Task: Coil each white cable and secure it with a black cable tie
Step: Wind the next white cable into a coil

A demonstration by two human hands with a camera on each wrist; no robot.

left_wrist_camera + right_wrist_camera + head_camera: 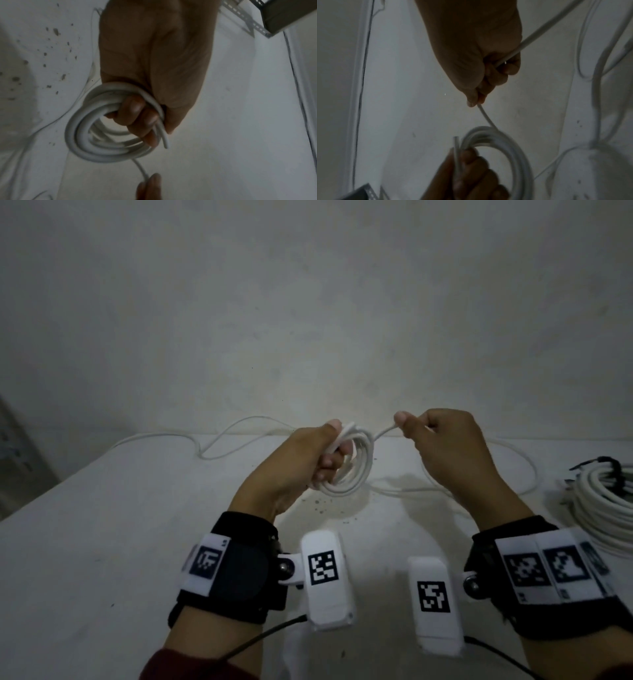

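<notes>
Above the table [102,525], the left hand [294,463] grips a small coil of white cable [356,467] — fingers curled through its loops. The right hand [448,453] pinches the strand leaving it. A tied white bundle [603,508] lies far right.

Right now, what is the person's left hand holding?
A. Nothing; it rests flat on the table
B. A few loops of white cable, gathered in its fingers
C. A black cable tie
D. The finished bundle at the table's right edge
B. The left hand has its fingers curled through several loops of white cable, while the right hand pinches the strand leading off the coil; the tied bundle lies untouched at the right.
</notes>
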